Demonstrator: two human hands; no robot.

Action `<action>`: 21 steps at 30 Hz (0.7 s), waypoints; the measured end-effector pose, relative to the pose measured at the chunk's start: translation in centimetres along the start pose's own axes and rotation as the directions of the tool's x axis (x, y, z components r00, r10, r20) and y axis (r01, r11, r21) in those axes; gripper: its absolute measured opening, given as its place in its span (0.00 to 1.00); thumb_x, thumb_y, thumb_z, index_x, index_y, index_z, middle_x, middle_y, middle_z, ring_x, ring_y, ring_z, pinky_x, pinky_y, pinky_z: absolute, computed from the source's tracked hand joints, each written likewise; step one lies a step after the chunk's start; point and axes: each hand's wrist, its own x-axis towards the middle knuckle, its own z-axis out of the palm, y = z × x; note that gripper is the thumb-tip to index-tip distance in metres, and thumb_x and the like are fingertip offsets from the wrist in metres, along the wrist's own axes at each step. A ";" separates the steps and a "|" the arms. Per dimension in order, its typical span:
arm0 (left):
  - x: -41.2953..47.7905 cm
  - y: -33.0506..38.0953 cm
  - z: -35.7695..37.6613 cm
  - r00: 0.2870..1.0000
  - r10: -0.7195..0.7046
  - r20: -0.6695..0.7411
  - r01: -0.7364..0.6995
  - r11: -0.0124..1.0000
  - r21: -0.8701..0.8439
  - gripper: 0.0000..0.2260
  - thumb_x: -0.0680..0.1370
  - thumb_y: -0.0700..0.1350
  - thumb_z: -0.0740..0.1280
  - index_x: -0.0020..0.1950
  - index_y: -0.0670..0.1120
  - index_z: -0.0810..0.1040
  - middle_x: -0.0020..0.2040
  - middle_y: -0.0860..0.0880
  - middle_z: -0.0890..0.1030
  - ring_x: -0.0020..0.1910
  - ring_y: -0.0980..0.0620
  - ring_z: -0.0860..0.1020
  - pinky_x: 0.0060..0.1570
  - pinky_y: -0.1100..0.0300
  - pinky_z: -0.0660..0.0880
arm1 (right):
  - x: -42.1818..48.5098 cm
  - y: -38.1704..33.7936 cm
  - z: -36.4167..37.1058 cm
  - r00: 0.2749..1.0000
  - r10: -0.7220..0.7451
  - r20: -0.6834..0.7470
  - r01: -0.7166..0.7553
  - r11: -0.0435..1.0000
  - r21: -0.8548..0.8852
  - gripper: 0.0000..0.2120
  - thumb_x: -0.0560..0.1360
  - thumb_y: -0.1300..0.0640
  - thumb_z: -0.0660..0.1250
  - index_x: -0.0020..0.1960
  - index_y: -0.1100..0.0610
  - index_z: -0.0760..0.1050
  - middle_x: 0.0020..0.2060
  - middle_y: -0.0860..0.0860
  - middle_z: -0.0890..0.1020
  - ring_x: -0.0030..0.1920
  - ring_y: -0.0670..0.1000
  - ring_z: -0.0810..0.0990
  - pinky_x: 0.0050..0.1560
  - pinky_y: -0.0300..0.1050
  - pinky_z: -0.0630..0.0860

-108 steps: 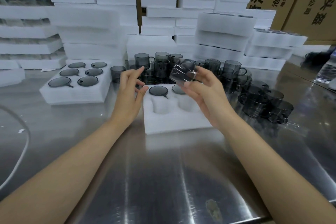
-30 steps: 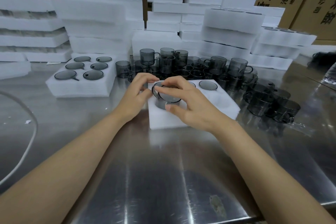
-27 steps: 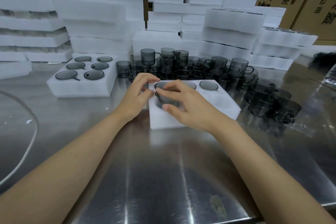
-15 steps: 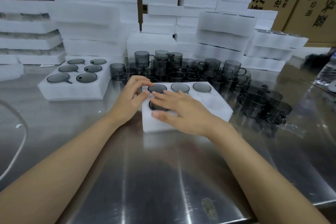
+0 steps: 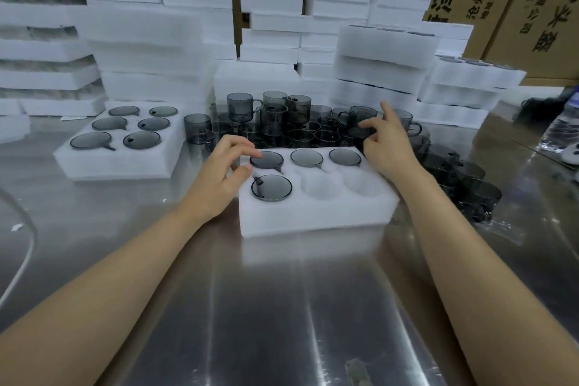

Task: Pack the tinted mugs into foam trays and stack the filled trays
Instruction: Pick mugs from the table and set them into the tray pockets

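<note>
- The foam tray [image 5: 313,216] sits mid-way across the steel table [image 5: 282,307], so I'll place everything else off that.
- There are four tinted mugs [image 5: 271,187] in it: three fill the back row and one is in the front-left pocket. The front-middle and front-right pockets [image 5: 319,189] are bare foam.
- The left hand [image 5: 219,175] is at the tray's left edge, fingers loosely bent. The thumb is against the foam and the fingertips are by the back-left mug's rim. It isn't gripping anything.
- The right hand [image 5: 388,147] is just past the tray's back-right corner, over the loose mugs [image 5: 283,122]. Its fingers are spread, the index is sticking up, and it's got nothing in it.
- Left of the tray is a filled tray [image 5: 119,163] with six mugs in it.
- Behind the tray, past the loose mugs, are stacks of foam [image 5: 141,41], with cardboard boxes [image 5: 532,9] off to the back right.
</note>
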 end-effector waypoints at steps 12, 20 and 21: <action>0.0 0.0 -0.2 0.999 0.018 -0.030 -0.017 1.000 0.016 0.11 0.75 0.42 0.61 0.54 0.43 0.79 0.58 0.48 0.73 0.58 0.58 0.72 0.53 0.65 0.69 | 1.0 0.5 1.2 0.979 -0.154 -0.133 0.158 0.987 0.027 0.13 0.76 0.69 0.62 0.58 0.65 0.79 0.55 0.56 0.72 0.47 0.53 0.76 0.51 0.29 0.67; -0.1 0.3 -0.2 1.000 -0.009 -0.011 0.009 1.000 0.006 0.11 0.75 0.43 0.61 0.54 0.45 0.79 0.58 0.50 0.72 0.57 0.64 0.71 0.53 0.68 0.69 | -2.6 -4.6 -0.9 0.973 0.151 -0.177 0.101 0.411 0.906 0.11 0.74 0.67 0.68 0.50 0.53 0.73 0.39 0.49 0.79 0.34 0.45 0.80 0.39 0.37 0.76; -0.2 0.4 -0.2 1.000 -0.013 -0.011 0.013 1.000 0.007 0.11 0.75 0.43 0.61 0.54 0.45 0.79 0.59 0.50 0.72 0.57 0.64 0.71 0.53 0.67 0.69 | -3.2 -4.9 -0.3 0.986 0.142 -0.088 0.034 0.343 0.939 0.12 0.75 0.68 0.67 0.52 0.53 0.74 0.38 0.48 0.80 0.33 0.45 0.79 0.38 0.35 0.75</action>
